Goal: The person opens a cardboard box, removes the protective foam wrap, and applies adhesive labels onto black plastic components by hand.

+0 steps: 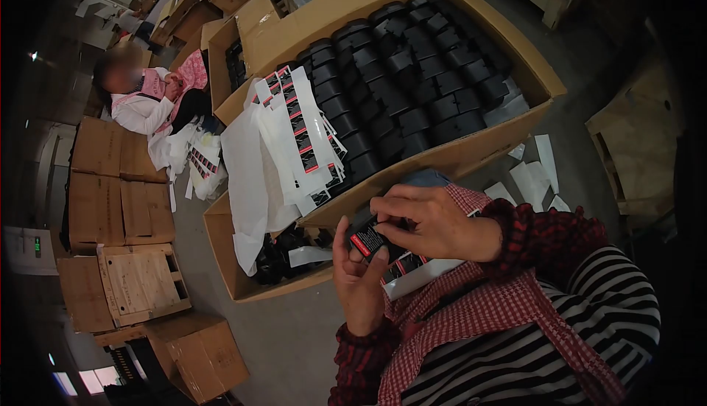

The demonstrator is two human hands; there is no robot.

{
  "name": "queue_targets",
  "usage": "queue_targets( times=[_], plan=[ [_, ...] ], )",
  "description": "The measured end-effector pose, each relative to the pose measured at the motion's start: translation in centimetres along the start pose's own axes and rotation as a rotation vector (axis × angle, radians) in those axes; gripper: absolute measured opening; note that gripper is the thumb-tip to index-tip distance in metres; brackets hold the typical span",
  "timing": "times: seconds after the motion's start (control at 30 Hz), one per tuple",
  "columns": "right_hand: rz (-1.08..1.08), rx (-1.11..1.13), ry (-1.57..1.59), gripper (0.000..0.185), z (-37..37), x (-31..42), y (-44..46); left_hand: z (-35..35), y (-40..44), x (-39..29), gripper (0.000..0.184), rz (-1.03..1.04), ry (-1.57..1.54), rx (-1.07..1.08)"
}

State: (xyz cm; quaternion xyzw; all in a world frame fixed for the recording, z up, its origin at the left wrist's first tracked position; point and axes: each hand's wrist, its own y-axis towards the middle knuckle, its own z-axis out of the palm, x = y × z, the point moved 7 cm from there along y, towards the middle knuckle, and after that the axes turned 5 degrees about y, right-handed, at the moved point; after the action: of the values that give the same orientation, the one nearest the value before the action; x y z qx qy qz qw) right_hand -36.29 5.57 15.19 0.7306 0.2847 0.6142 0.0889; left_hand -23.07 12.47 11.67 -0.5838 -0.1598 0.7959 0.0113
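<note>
My left hand point(359, 282) is closed around a small black plastic part point(361, 231), its thumb along the lower edge. A black-and-red printed label point(367, 241) with white text shows on the part. My right hand point(438, 222) is bent over the part from the other side, thumb and fingers pinched together at it; their tips partly hide what they grip. Under my hands, on my lap, lies a white label sheet point(416, 277) with black-and-red stickers, mostly covered by the right hand.
A large open carton point(434, 157) full of rows of black plastic parts point(398, 74) stands ahead. Label sheets point(298, 126) lie on its left end. A smaller carton point(243, 292) sits beside it. Another person point(151, 100) sits at far left near stacked cartons point(121, 185). Paper scraps point(530, 177) litter the floor.
</note>
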Motion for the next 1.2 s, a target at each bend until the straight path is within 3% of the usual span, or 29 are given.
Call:
queue_targets(
  times=[0.3,0.37,0.4,0.47,0.5,0.53,0.6,0.73,0.93,1.03,1.07,1.1,1.13,1.2],
  plan=[
    [0.093,0.133,-0.212,0.035,0.0,-0.2,0.0,-0.5,0.4,1.4,0.048,0.015,0.05,-0.077],
    [0.097,0.125,-0.502,0.033,-0.9,-0.6,0.5,-0.8,0.6,1.4,0.048,0.042,0.022,-0.092],
    [0.096,0.128,-0.503,0.033,-1.4,-1.2,0.7,-0.9,0.6,1.3,0.049,0.067,-0.006,-0.104],
    [0.224,0.128,-0.444,0.031,-2.8,-3.6,1.2,-1.5,0.7,1.2,0.049,0.047,-0.005,-0.111],
    [0.366,0.275,-0.308,0.032,-2.6,-4.3,1.5,-1.7,0.7,1.3,0.05,0.025,-0.001,-0.119],
    [0.367,0.278,-0.307,0.032,-2.0,-4.8,1.1,-1.8,0.7,1.4,0.05,0.024,-0.002,-0.122],
    [0.432,0.131,0.244,0.037,-0.4,-5.9,-0.2,-1.0,1.1,1.6,0.05,0.038,-0.042,-0.048],
    [0.385,0.326,0.205,0.043,1.9,-5.4,-1.0,0.0,1.1,1.0,0.047,-0.001,-0.156,-0.027],
    [0.385,0.297,0.384,0.041,3.3,-7.7,-1.8,-0.9,1.6,2.2,0.045,-0.084,-0.23,-0.08],
    [0.349,0.313,0.332,0.035,3.6,-7.4,-1.9,-1.3,1.8,3.3,0.05,-0.078,-0.03,-0.05],
    [0.424,0.392,0.327,0.033,3.9,-7.6,-2.2,-2.1,1.6,3.3,0.05,-0.053,0.096,-0.099],
    [0.339,0.331,0.337,0.033,4.0,-7.9,-2.3,-2.6,1.9,3.3,0.051,-0.019,0.216,-0.133],
    [0.249,0.275,0.344,0.033,3.8,-8.2,-2.5,-3.2,2.0,3.5,0.05,-0.03,0.196,-0.147],
    [0.326,0.257,0.283,0.036,1.4,-9.5,-2.7,-6.2,2.0,4.1,0.046,-0.028,0.223,-0.225]
  ],
)
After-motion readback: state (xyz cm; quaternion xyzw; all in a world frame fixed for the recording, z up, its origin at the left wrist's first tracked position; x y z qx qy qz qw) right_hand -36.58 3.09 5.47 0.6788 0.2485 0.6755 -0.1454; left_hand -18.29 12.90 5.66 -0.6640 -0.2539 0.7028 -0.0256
